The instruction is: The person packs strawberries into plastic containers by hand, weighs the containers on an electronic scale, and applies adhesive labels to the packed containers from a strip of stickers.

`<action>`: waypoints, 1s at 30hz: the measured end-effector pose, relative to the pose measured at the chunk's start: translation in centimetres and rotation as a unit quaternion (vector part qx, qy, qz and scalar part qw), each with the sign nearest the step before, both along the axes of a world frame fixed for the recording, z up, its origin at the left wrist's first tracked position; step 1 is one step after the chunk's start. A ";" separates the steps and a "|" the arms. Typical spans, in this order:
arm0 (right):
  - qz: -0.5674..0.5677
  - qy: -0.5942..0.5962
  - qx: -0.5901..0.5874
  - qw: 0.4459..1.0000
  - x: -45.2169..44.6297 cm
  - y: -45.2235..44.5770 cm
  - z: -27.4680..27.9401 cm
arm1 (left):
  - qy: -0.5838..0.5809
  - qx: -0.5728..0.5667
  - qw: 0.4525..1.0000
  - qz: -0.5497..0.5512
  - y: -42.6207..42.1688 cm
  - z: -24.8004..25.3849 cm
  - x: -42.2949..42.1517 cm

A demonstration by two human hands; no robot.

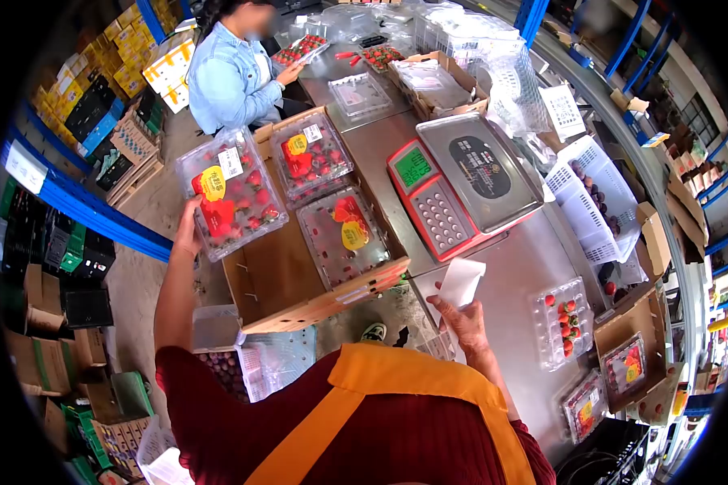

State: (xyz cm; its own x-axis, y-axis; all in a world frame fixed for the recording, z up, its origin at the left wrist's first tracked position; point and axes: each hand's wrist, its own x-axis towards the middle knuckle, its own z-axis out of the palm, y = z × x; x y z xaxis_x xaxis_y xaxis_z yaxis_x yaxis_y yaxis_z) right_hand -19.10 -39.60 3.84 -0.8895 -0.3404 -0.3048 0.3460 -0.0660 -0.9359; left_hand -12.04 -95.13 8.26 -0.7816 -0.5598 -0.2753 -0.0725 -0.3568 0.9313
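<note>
My left hand [188, 229] grips the edge of a clear plastic clamshell of strawberries [251, 187], tilted above the open cardboard box [263, 279]. The clamshell carries a red and yellow label and a white sticker. Two clamshell stacks stand in the box: a far one [311, 149] and a near one [344, 234]. The near left part of the box shows bare cardboard. My right hand [465, 327] is closed around a white paper roll or strip [463, 281] over the steel table [510, 283], just in front of the red weighing scale [437, 202].
Across the table a person in a denim jacket [226, 77] holds a strawberry pack [301, 50]. A white plastic crate [594, 198], an open strawberry tray [565, 323] and a cardboard box [635, 356] lie to the right. A blue post [81, 202] rises at left.
</note>
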 end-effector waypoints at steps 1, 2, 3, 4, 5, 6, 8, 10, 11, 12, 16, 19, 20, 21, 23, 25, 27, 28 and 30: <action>0.000 -0.010 0.006 1.000 -0.1 -0.7 -0.2 | -0.019 -0.043 0.999 0.015 -2.2 -1.3 -1.1; 0.013 -0.015 0.031 0.999 -0.4 -1.2 -0.5 | -0.037 -0.085 0.995 0.029 -4.3 -2.8 -2.4; 0.009 -0.002 0.047 0.999 -0.8 -1.7 -0.5 | -0.054 -0.126 0.990 0.043 -5.1 -3.1 -3.7; 0.007 0.011 0.064 0.998 -1.0 -2.2 -0.6 | -0.062 -0.109 0.991 0.053 -5.4 -4.0 -5.0; 0.006 0.023 0.080 0.996 -1.2 -2.7 -0.6 | -0.120 -0.153 0.978 0.071 -7.0 -5.5 -6.3; 0.002 0.031 0.101 0.994 -1.6 -2.9 -0.6 | -0.117 -0.141 0.982 0.048 -8.1 -6.7 -7.6; 0.000 0.046 0.143 0.989 -2.0 -3.1 -0.6 | -0.103 -0.109 0.988 0.027 -8.9 -8.1 -8.3; -0.026 0.035 0.144 0.989 -2.2 -3.0 -1.0 | -0.072 -0.073 0.994 0.027 -7.6 -7.5 -9.4; -0.038 0.031 0.143 0.988 -2.2 -3.1 -1.2 | -0.064 -0.052 0.996 0.031 -7.6 -8.0 -9.7; -0.045 0.018 0.169 0.984 -2.3 -3.3 -0.8 | -0.057 -0.030 0.997 0.036 -7.6 -8.5 -9.9; -0.047 0.009 0.160 0.986 -3.0 -3.9 -1.5 | -0.054 -0.077 0.993 0.068 -9.2 -11.1 -9.7; -0.039 0.011 0.146 0.988 -3.5 -4.2 -1.9 | -0.149 -0.433 0.887 0.059 -10.3 -11.1 -10.3; -0.038 0.012 0.144 0.989 -3.6 -4.3 -1.8 | -0.191 -0.578 0.792 0.055 -10.3 -10.4 -10.4; -0.037 0.013 0.142 0.989 -3.6 -4.3 -1.8 | -0.227 -0.704 0.671 0.049 -10.2 -9.5 -10.4; -0.041 0.024 0.164 0.985 -3.5 -4.2 -2.1 | -0.215 -0.688 0.693 -0.028 -5.3 -6.7 -9.8; -0.041 0.029 0.178 0.983 -3.0 -3.9 -2.7 | -0.264 -0.639 0.718 -0.084 -1.4 -7.7 -8.2; -0.043 0.031 0.182 0.982 -2.5 -3.6 -3.2 | -0.147 -0.614 0.774 -0.045 -2.6 -12.8 -7.2; -0.049 0.023 0.175 0.983 -2.2 -3.6 -3.5 | -0.089 -0.597 0.797 -0.028 -3.5 -14.8 -6.9; -0.056 0.011 0.165 0.985 -1.9 -3.2 -3.9 | -0.059 -0.570 0.817 -0.065 -4.3 -15.4 -6.8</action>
State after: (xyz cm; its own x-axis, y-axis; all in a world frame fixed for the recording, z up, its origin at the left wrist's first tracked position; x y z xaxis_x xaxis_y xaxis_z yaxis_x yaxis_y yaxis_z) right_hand -20.97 -42.83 -0.06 -0.9232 -0.1259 -0.3632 0.3338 0.2061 -0.9198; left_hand -18.85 -99.40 -7.17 -0.8600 -0.4198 0.2901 -0.1537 0.7552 0.6373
